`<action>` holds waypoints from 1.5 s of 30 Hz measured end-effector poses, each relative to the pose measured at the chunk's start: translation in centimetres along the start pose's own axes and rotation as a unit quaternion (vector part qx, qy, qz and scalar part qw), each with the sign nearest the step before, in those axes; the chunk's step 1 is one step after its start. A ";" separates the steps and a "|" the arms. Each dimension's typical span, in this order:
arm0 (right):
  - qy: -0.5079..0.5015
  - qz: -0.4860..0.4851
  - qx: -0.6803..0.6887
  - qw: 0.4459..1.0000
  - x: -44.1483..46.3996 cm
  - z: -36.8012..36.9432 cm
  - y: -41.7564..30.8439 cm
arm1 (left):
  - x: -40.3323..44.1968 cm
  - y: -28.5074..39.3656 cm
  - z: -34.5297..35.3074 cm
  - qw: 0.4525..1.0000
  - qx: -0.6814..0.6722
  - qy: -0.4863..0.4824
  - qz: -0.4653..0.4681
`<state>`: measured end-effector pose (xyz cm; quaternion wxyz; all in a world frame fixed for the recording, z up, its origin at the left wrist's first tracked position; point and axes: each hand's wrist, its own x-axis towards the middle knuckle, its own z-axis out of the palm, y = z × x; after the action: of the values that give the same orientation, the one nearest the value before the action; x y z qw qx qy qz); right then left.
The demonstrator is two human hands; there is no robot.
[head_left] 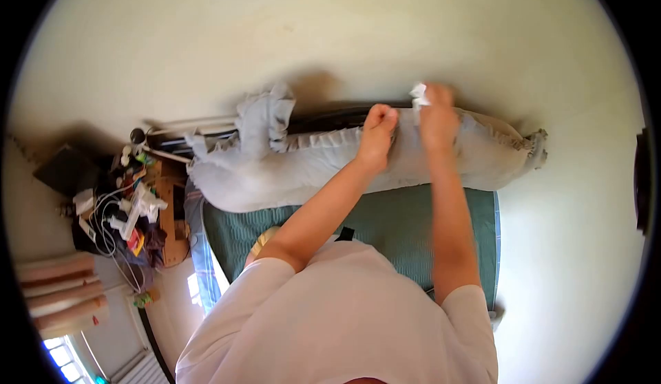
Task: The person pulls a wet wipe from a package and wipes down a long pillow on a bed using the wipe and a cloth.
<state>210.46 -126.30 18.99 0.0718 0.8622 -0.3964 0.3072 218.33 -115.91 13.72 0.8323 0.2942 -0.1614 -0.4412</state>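
Note:
A grey cover with a ruffled edge (323, 171) lies over the padded headboard of a bed, bunched up at its left end. My left hand (377, 133) is closed at the cover's top edge, fingers curled on the fabric. To its right, my right hand (438, 115) is raised at the top edge against the wall, slightly smeared by motion. Its fingers are closed, and a crumpled white piece (418, 95) sticks out on their left side. Whether that piece is tissue or part of the cover I cannot tell. Both forearms reach over the bed.
Below the cover lies a green quilted bedspread (406, 226). A dark rail (330, 119) shows between cover and wall (413, 33). On the left, a wooden cabinet (172, 212) is crowded with cables, a white power strip (141, 208) and clutter. A striped curtain (62, 291) hangs lower left.

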 end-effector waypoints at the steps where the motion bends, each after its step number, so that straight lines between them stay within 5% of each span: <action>1: 0.093 0.014 0.044 0.995 0.3 0.2 0.7 | -0.2 -0.1 -0.1 1.000 0.000 0.011 0.002; 5: 0.163 -0.074 0.145 0.973 -2.5 -1.9 -1.2 | 0.7 1.0 0.4 0.999 0.003 0.043 -0.029; 7: 0.026 -0.103 0.056 0.993 -3.9 -0.5 0.3 | 1.6 1.6 -0.1 0.995 0.088 -0.031 -0.045; 9: 0.011 -0.071 0.035 0.997 -2.7 0.1 2.5 | 3.1 3.0 -2.6 0.979 0.156 -0.080 -0.103; 13: 0.113 0.016 0.093 0.989 -1.3 1.1 5.0 | 4.2 7.6 -8.9 0.922 0.328 -0.202 -0.030; 15: -0.016 0.296 0.375 0.879 -0.5 0.2 3.7 | 3.1 8.2 -10.7 0.899 0.396 -0.187 -0.018; 17: 0.002 0.271 0.388 0.881 -1.2 1.7 5.1 | 1.4 7.3 -11.2 0.870 0.465 -0.165 -0.003; 19: 0.088 0.116 0.303 0.942 -2.6 0.7 3.0 | 0.4 5.5 -10.9 0.728 0.601 -0.187 0.272; 20: 0.101 0.068 0.281 0.952 -3.2 0.0 0.6 | 0.3 4.6 -10.2 0.707 0.572 -0.167 0.381; 21: 0.113 0.020 0.258 0.959 -3.9 -0.8 -2.1 | 0.3 3.9 -9.9 0.708 0.572 -0.166 0.380; 23: 0.074 -0.147 0.166 0.972 -5.0 -1.4 -5.4 | 0.4 2.5 -9.4 0.915 0.378 -0.087 0.110; 24: 0.012 -0.147 0.173 0.974 -6.0 -0.9 -6.3 | 0.1 2.4 -8.2 0.960 0.253 -0.080 0.086; 28: -0.100 -0.144 0.082 0.981 -6.0 1.6 -5.7 | 0.0 2.1 -7.9 0.994 0.098 -0.057 0.006; 33: -0.021 -0.067 0.118 0.991 -2.6 5.6 -5.0 | 0.6 3.1 -7.0 0.999 0.045 -0.010 -0.027; 34: -0.021 0.063 0.265 0.962 -2.4 6.5 -4.3 | 0.5 3.3 -6.9 0.998 0.035 0.006 -0.042; 36: -0.054 0.310 0.514 0.798 -1.5 5.3 -4.0 | 0.8 3.0 -7.7 0.998 0.036 0.013 -0.053; 37: -0.053 0.310 0.514 0.798 -1.5 4.9 -3.9 | 1.1 2.7 -8.0 0.997 0.034 0.025 -0.067; 39: 0.009 0.098 0.410 0.907 -2.1 2.8 -5.0 | 1.5 2.9 -7.5 0.996 0.025 0.038 -0.081; 40: 0.078 -0.065 0.240 0.965 -2.9 3.6 -5.6 | 1.3 2.9 -7.2 0.994 0.017 0.052 -0.097; 41: -0.033 -0.111 0.189 0.975 -3.9 0.9 -7.9 | 1.2 2.8 -6.9 0.994 0.016 0.051 -0.098; 45: -0.047 -0.103 0.071 0.991 -1.5 3.5 -2.1 | 0.8 2.7 -7.0 0.997 -0.012 0.054 -0.060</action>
<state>212.93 -125.17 15.55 0.0227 0.9148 -0.2859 0.2842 224.19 -112.94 10.04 0.8153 0.3167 -0.0926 -0.4758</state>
